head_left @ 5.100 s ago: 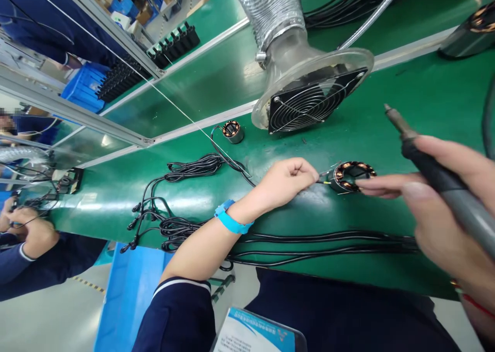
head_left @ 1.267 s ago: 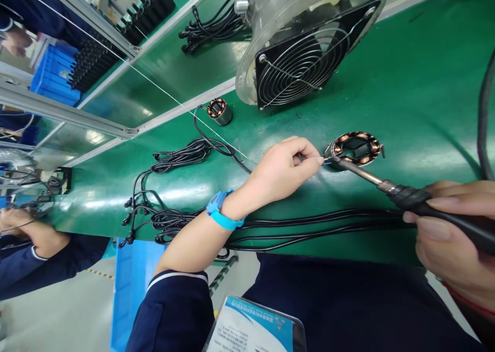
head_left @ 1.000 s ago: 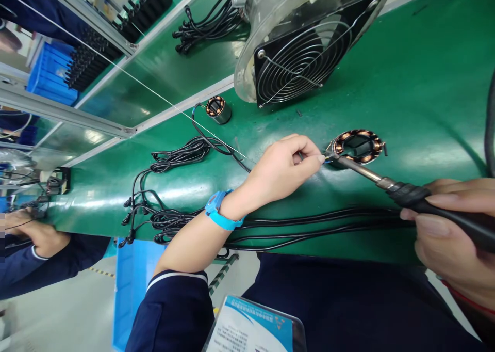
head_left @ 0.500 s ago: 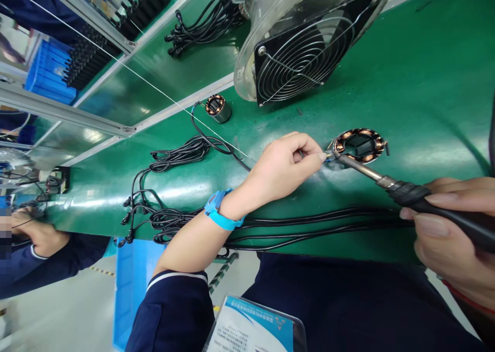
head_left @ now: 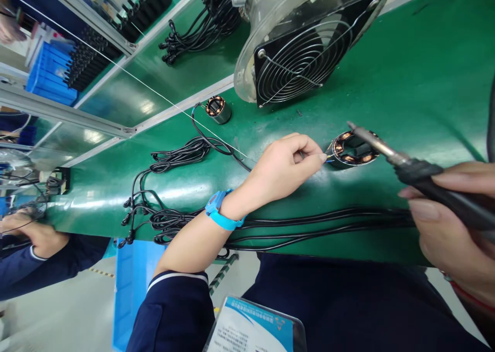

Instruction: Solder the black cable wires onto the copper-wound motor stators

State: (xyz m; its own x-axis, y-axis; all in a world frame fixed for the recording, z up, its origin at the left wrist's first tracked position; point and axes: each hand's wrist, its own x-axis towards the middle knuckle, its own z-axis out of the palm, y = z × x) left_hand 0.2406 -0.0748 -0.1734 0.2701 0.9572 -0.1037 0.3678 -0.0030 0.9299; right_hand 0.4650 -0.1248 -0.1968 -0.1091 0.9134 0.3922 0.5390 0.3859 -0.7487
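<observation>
My left hand is closed, thumb and fingertips pinching thin wires beside a copper-wound motor stator. From behind that hand a black cable runs back to the left. In my right hand is a soldering iron, gripped by its black handle. Its metal tip hangs over the stator, apart from the wires, and covers part of the windings. A second stator, joined to a cable, stands farther back on the green bench.
A fan with a wire guard stands at the back. Coiled cables lie left, and long cables run along the front edge. A blue bin is below the bench. At far left are a co-worker's hands.
The soldering iron has lifted off the wire joint, its tip moving up and slightly right. The stator has shifted a little left and tilted. My left hand keeps its pinch.
</observation>
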